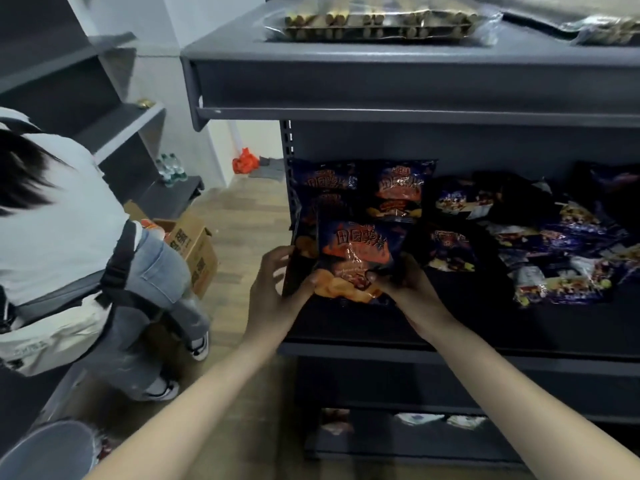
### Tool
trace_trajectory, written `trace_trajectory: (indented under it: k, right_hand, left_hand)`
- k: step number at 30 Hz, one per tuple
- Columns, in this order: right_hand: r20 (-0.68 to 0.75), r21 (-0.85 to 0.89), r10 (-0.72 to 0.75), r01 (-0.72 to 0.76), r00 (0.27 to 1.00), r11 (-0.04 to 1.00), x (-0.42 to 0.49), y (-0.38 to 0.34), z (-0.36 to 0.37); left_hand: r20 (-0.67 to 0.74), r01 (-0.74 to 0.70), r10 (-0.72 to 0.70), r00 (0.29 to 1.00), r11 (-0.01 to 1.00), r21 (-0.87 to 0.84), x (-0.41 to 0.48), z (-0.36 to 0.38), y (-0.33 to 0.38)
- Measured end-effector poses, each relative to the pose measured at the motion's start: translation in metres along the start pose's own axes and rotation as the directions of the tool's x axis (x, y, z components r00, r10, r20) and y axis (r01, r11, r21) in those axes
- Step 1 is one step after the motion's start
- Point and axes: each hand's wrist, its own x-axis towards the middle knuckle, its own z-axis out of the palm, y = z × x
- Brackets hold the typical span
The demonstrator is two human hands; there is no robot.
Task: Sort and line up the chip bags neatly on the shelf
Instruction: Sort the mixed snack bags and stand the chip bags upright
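Observation:
A blue-and-orange chip bag (356, 251) stands upright at the front left of the dark middle shelf (485, 341). My left hand (273, 289) grips its lower left edge and my right hand (405, 285) grips its lower right corner. Behind it stand two more bags of the same kind (401, 188), upright against the shelf's back. To the right lies a loose heap of blue-and-purple chip bags (561, 258), tilted and overlapping.
The grey shelf above (381, 81) carries clear packs of rolled wafers (374, 26). A lower shelf (398, 441) holds a few packets. On the left a person in a white top (62, 237) bends over a cardboard box (194, 251) on the wooden floor.

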Motion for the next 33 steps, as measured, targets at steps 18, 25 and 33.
trace_trajectory:
  k: [18,25,33]
  right_hand:
    - [-0.17,-0.517,-0.271,0.148,0.948,0.843,0.017,0.023,0.048]
    - [-0.218,-0.598,-0.319,0.132,0.922,0.791,0.02,0.024,0.055]
    - [-0.289,-0.583,-0.24,0.029,0.927,0.812,0.023,0.023,0.056]
  left_hand:
    - [0.628,-0.598,0.033,0.778,0.348,0.722,-0.021,-0.011,-0.044]
    - [0.64,-0.555,-0.098,0.762,0.41,0.724,-0.006,-0.008,-0.035]
    - [0.658,-0.523,-0.179,0.731,0.471,0.71,-0.003,-0.002,-0.032]
